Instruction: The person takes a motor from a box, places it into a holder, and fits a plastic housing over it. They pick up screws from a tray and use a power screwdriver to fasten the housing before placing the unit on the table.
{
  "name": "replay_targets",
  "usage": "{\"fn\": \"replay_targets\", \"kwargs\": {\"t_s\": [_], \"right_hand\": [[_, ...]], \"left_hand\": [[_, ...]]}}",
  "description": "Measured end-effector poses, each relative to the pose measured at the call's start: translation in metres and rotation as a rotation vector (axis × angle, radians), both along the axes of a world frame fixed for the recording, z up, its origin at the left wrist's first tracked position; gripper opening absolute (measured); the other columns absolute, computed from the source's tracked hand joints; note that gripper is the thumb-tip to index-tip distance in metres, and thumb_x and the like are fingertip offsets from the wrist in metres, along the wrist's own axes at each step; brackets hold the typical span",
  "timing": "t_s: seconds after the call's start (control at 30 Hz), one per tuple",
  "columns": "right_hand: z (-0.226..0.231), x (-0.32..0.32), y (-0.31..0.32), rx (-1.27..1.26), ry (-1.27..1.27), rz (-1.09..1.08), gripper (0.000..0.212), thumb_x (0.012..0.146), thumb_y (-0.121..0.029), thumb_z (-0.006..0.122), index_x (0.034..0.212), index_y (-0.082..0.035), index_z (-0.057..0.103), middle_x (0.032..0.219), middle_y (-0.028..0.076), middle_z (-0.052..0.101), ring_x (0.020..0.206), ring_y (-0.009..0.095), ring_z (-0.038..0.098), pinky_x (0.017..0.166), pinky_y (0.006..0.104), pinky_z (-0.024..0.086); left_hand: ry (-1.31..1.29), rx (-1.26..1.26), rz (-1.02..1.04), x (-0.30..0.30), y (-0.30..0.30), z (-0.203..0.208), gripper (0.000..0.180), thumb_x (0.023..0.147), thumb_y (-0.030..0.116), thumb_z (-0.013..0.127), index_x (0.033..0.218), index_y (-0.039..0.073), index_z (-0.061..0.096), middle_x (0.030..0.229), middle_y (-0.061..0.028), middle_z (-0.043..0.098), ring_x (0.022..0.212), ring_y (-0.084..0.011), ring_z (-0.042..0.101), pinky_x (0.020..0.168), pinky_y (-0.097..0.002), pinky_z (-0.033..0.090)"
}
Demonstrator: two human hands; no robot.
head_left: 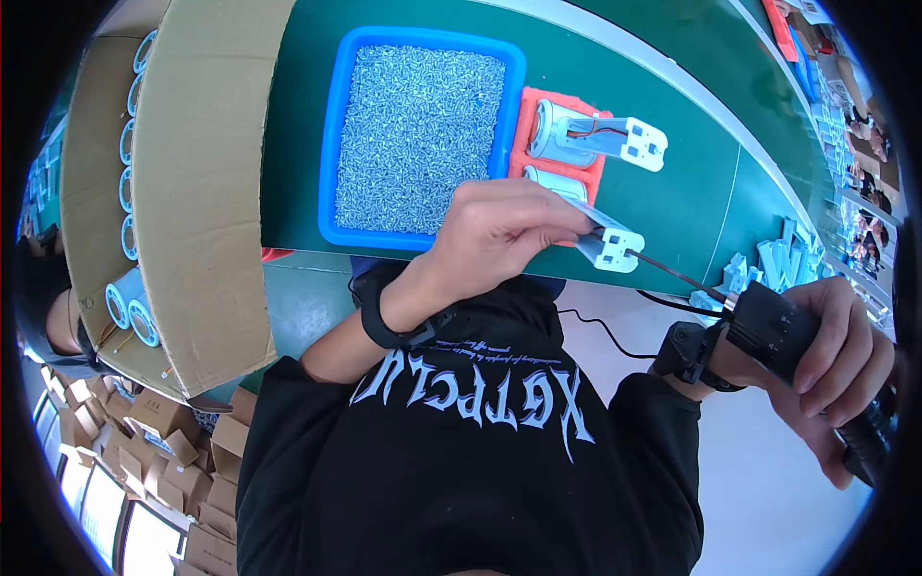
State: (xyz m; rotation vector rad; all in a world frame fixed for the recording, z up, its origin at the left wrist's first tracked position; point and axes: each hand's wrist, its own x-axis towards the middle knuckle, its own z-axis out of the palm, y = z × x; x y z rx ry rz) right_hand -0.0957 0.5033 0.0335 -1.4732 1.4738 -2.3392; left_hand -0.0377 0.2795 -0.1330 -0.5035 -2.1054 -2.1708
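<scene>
My left hand [499, 235] grips a grey-and-white plastic part [607, 242] seated in the near slot of an orange holder [526, 134] on the green table [691, 202]. A second identical part [595, 137] with a red wire rests in the far slot. My right hand [836, 365] is closed around a black electric screwdriver [783, 331]; its thin bit [677, 274] points toward the white end of the held part. A blue tray [341, 125] filled with small silver screws [418, 134] sits just left of the holder.
A large open cardboard box [197, 182] holding light-blue ring-shaped parts [130, 307] stands at my left. Light-blue plastic pieces [768, 264] lie on the table at the right. Small cardboard cartons [163, 451] are stacked on the floor at lower left. Other people sit at the far right.
</scene>
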Motion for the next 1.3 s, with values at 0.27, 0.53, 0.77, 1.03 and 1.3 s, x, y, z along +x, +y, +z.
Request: {"fn": "replay_targets", "kwargs": {"t_s": [0.27, 0.53, 0.77, 1.03, 1.3], "right_hand": [[-0.004, -0.010, -0.021, 0.224, 0.086, 0.256, 0.011, 0.081, -0.004, 0.065, 0.073, -0.002, 0.058, 0.074, 0.007, 0.061, 0.060, 0.018, 0.064, 0.058, 0.0267, 0.058], [-0.008, -0.010, -0.033, 0.291, 0.083, 0.233, 0.008, 0.079, 0.003, 0.063, 0.073, -0.001, 0.059, 0.076, 0.007, 0.062, 0.062, 0.018, 0.064, 0.057, 0.0300, 0.057], [-0.011, 0.002, -0.046, 0.255, 0.024, 0.161, 0.029, 0.079, 0.000, 0.064, 0.105, -0.003, 0.052, 0.079, 0.010, 0.062, 0.060, 0.019, 0.064, 0.054, 0.0333, 0.057], [-0.013, -0.010, -0.045, 0.251, 0.138, 0.212, 0.074, 0.072, -0.059, 0.070, 0.120, -0.009, 0.043, 0.080, 0.006, 0.062, 0.061, 0.015, 0.065, 0.057, 0.0234, 0.056], [-0.023, -0.018, -0.034, 0.153, 0.101, 0.284, 0.050, 0.078, -0.016, 0.066, 0.120, -0.007, 0.042, 0.078, 0.010, 0.063, 0.057, 0.018, 0.064, 0.053, 0.0290, 0.056]], "left_hand": [[0.097, -0.585, 0.167, -0.003, -0.056, 0.004, 0.015, 0.071, 0.003, 0.071, 0.086, 0.005, 0.070, 0.079, -0.0087, 0.065, 0.074, -0.0258, 0.063, 0.064, -0.0327, 0.049], [-0.071, -0.810, 0.044, 0.001, -0.054, -0.013, 0.014, 0.071, 0.004, 0.069, 0.086, 0.006, 0.070, 0.076, -0.0104, 0.060, 0.073, -0.0281, 0.060, 0.066, -0.0369, 0.049], [-0.113, -0.657, 0.109, -0.005, -0.058, -0.012, 0.013, 0.073, 0.000, 0.068, 0.084, 0.004, 0.072, 0.080, -0.0096, 0.065, 0.073, -0.0242, 0.065, 0.064, -0.0314, 0.052], [-0.100, -0.494, 0.167, -0.008, -0.045, -0.008, 0.014, 0.070, -0.002, 0.067, 0.082, 0.004, 0.071, 0.078, -0.0088, 0.066, 0.072, -0.0260, 0.065, 0.062, -0.0338, 0.053], [0.100, -0.095, 0.151, -0.003, 0.007, -0.016, 0.024, 0.071, -0.010, 0.066, 0.090, 0.003, 0.070, 0.080, -0.0069, 0.067, 0.075, -0.0207, 0.065, 0.064, -0.0288, 0.052]]}}
